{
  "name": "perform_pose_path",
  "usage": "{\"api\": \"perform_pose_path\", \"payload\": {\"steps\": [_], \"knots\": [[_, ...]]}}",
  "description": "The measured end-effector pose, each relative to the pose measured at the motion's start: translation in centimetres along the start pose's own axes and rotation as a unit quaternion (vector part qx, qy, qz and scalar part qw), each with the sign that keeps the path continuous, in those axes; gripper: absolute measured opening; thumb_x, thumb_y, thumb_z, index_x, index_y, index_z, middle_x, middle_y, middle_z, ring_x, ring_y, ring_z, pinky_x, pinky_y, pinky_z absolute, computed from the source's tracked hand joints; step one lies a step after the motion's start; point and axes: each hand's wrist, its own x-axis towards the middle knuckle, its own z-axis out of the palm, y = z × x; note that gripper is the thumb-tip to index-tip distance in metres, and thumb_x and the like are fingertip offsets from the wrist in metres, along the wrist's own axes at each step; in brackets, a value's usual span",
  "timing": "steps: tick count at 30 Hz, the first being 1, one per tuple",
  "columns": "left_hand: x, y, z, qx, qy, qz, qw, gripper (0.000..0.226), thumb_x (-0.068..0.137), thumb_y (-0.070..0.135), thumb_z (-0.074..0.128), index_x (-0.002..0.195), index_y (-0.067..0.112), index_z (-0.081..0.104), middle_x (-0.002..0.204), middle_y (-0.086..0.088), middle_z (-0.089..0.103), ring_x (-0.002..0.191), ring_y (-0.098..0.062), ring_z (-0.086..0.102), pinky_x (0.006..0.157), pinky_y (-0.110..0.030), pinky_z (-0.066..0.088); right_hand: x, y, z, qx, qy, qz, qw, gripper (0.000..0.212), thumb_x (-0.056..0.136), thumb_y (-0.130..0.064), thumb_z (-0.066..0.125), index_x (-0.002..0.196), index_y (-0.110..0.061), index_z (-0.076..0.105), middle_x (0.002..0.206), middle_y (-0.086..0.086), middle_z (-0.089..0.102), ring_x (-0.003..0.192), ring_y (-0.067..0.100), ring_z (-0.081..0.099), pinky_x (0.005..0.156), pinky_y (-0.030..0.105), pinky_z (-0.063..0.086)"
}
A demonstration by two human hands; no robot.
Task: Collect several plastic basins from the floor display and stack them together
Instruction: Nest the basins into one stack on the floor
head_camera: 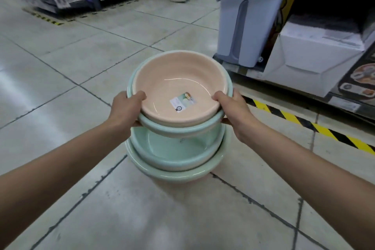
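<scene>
the pink basin [176,87] sits nested slightly askew in a green basin [178,130], held just above the stack [176,161] on the floor [81,67]. left hand [125,107] and right hand [231,111] pinch opposite rims, thumbs over, fingers under. lowered tilted, a rim could wedge, or the pink one slide out.

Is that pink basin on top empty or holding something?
Empty: the pink basin shows a bare inside, only a paper label stuck on its bottom.
</scene>
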Motion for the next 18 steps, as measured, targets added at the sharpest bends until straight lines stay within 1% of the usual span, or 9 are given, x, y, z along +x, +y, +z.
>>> {"api": "perform_pose_path", "payload": {"steps": [2,4,6,9,11,13,15,18], "knots": [[0.5,-1.6,-1.0,0.011,-0.006,-0.016,1.0,0.028,0.087,0.026,0.059,0.111,0.012,0.056,0.096,-0.007,0.064,0.079,-0.024,0.064,0.056,-0.032,0.052,-0.1,1.2,1.1,-0.017,-0.001,0.02,1.0,0.029,0.083,-0.027,0.061,0.112,-0.027,0.056,0.101,-0.002,0.066,0.087,0.016,0.063,0.084,0.04,0.055],[1.0,-2.9,-1.5,0.026,-0.017,-0.031,0.999,0.032,0.085,0.028,0.059,0.113,0.012,0.057,0.102,-0.01,0.065,0.082,-0.027,0.065,0.056,-0.032,0.052,-0.3,2.2,1.7,-0.03,-0.001,0.038,0.999,0.022,0.083,-0.027,0.06,0.105,-0.028,0.055,0.096,0.0,0.066,0.082,0.017,0.062,0.084,0.04,0.055],[1.2,-3.9,-1.6,0.034,-0.029,-0.044,0.998,0.031,0.086,0.028,0.059,0.111,0.012,0.057,0.104,-0.012,0.065,0.084,-0.028,0.065,0.056,-0.032,0.052,-0.4,3.1,2.0,-0.037,0.007,0.057,0.998,0.027,0.08,-0.028,0.06,0.107,-0.026,0.056,0.098,0.002,0.067,0.082,0.019,0.063,0.085,0.042,0.055],[1.4,-4.9,-1.1,0.036,-0.041,-0.055,0.997,0.029,0.086,0.027,0.058,0.111,0.011,0.057,0.104,-0.012,0.065,0.084,-0.027,0.064,0.057,-0.032,0.052,-0.6,3.9,2.1,-0.046,0.025,0.075,0.996,0.04,0.075,-0.031,0.06,0.114,-0.025,0.056,0.102,0.004,0.068,0.087,0.022,0.064,0.085,0.044,0.056],[1.7,-5.1,-0.7,0.039,-0.046,-0.058,0.997,0.03,0.086,0.028,0.058,0.11,0.01,0.057,0.103,-0.013,0.064,0.087,-0.029,0.065,0.057,-0.033,0.053,-0.4,4.2,2.0,-0.051,0.033,0.076,0.995,0.04,0.076,-0.03,0.06,0.115,-0.024,0.056,0.102,0.003,0.067,0.089,0.022,0.064,0.087,0.045,0.056],[2.0,-5.1,-0.5,0.04,-0.049,-0.061,0.996,0.03,0.085,0.028,0.059,0.109,0.01,0.056,0.104,-0.013,0.064,0.089,-0.031,0.064,0.058,-0.033,0.054,-0.1,4.2,2.0,-0.051,0.038,0.074,0.995,0.037,0.077,-0.028,0.06,0.114,-0.023,0.056,0.1,0.003,0.067,0.087,0.022,0.063,0.086,0.044,0.055],[2.3,-5.1,-0.5,0.039,-0.05,-0.066,0.996,0.033,0.085,0.029,0.059,0.111,0.01,0.056,0.104,-0.012,0.064,0.09,-0.031,0.064,0.059,-0.034,0.054,0.3,4.2,2.1,-0.051,0.039,0.079,0.995,0.039,0.075,-0.03,0.06,0.113,-0.023,0.057,0.099,0.004,0.066,0.085,0.022,0.062,0.084,0.043,0.055],[2.5,-5.1,-0.6,0.037,-0.049,-0.074,0.995,0.034,0.085,0.028,0.06,0.112,0.008,0.056,0.1,-0.011,0.063,0.084,-0.03,0.063,0.059,-0.034,0.053,0.6,4.3,2.5,-0.055,0.033,0.09,0.994,0.038,0.074,-0.03,0.06,0.112,-0.023,0.057,0.098,0.004,0.066,0.083,0.023,0.062,0.083,0.042,0.055]]}}
